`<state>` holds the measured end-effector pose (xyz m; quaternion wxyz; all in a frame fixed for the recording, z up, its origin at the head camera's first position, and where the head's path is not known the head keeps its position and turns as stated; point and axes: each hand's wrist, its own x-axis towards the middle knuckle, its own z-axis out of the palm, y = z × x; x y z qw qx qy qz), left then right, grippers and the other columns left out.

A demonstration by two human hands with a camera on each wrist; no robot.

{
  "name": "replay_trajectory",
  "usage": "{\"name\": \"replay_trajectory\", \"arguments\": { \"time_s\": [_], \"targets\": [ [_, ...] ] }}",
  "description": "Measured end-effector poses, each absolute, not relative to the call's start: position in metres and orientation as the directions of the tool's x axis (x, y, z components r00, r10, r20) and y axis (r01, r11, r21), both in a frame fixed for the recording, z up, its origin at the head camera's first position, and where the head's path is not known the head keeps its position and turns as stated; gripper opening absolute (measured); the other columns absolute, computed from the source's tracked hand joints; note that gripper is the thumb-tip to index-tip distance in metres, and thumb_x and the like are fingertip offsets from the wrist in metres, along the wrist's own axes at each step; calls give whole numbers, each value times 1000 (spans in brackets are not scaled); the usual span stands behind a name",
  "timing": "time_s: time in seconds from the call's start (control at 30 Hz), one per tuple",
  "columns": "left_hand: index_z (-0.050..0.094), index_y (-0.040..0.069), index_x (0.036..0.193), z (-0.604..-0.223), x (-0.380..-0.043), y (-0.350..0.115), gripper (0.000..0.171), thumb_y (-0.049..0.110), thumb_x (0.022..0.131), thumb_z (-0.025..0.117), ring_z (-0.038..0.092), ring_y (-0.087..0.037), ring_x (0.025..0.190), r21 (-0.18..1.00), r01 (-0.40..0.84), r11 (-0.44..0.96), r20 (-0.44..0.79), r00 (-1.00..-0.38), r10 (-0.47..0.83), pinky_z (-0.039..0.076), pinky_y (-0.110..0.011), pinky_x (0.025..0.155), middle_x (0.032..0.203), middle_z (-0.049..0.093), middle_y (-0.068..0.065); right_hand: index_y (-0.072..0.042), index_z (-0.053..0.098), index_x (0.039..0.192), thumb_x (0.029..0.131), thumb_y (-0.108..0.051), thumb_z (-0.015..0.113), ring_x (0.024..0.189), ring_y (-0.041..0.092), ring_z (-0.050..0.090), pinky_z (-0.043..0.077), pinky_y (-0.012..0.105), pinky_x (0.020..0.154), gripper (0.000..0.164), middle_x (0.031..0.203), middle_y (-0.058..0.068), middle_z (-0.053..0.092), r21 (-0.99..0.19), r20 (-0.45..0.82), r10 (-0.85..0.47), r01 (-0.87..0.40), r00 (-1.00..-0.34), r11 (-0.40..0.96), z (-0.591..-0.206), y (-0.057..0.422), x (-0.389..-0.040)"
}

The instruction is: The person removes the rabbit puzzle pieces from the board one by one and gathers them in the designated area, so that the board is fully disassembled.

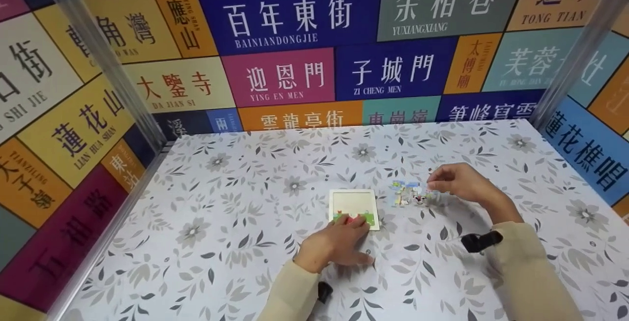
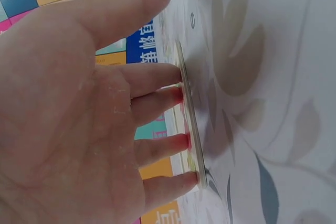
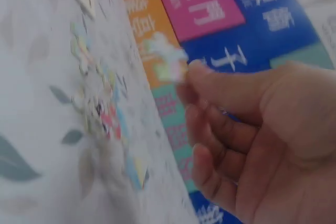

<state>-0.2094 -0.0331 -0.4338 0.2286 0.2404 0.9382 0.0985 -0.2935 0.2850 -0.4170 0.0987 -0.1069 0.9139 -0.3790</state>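
Observation:
A small square puzzle tray [image 1: 355,200] with a pale frame lies on the table; its near part bears a green and red picture. My left hand [image 1: 336,245] rests on the tray's near edge, and in the left wrist view the straight fingertips [image 2: 176,141] press on it with the thumb held apart. Thumb and index finger of my right hand [image 1: 462,183] pinch a jigsaw piece [image 3: 169,61], blurred, with light blue, yellow-green and pink on it. Just below lies a loose cluster of jigsaw pieces [image 1: 408,194], right of the tray.
A white cloth with grey leaves and flowers covers the table [image 1: 221,203]. Behind it stands a wall [image 1: 295,26] of coloured panels with lettering. Clear upright posts [image 1: 115,60] rise at the back corners. Black bands [image 1: 481,241] sit at both wrists.

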Motion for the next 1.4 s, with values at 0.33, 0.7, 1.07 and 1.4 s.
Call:
{"name": "replay_trajectory", "arguments": {
  "time_s": [0.33, 0.7, 1.07, 1.4],
  "targets": [
    [30, 26, 159, -432, -209, -33, 81, 48, 91, 68, 12, -25, 158, 277, 403, 872, -379, -788, 485, 18, -45, 128, 169, 18, 10, 6, 69, 110, 94, -18, 69, 73, 8, 56, 48, 25, 64, 29, 86, -2, 69, -727, -170, -280, -71, -945, 682, -440, 311, -303],
    [30, 23, 159, -432, -206, -31, 80, 45, 92, 67, 14, -27, 158, 255, 421, 871, -356, -796, 489, 19, -46, 127, 168, 20, 9, 0, 71, 104, 94, -18, 70, 73, 13, 54, 46, 23, 62, 20, 87, -1, 66, -652, -220, -215, -21, -951, 758, -444, 314, -306],
    [35, 21, 157, -435, -199, -19, 73, 45, 95, 64, 21, -26, 156, 182, 476, 860, -290, -810, 510, 25, -52, 124, 168, 24, 0, -4, 70, 113, 99, -30, 63, 87, 22, 60, 50, 32, 71, 30, 108, 14, 69, -652, -166, -275, -104, -947, 751, -423, 289, -299],
    [35, 24, 157, -438, -191, -8, 75, 51, 94, 64, 20, -24, 156, 160, 460, 873, -321, -812, 487, 26, -52, 124, 168, 22, -2, -6, 72, 107, 99, -33, 64, 84, 19, 58, 47, 30, 71, 29, 99, 10, 70, -664, -129, -386, -209, -914, 718, -410, 241, -294]
  ]
}}
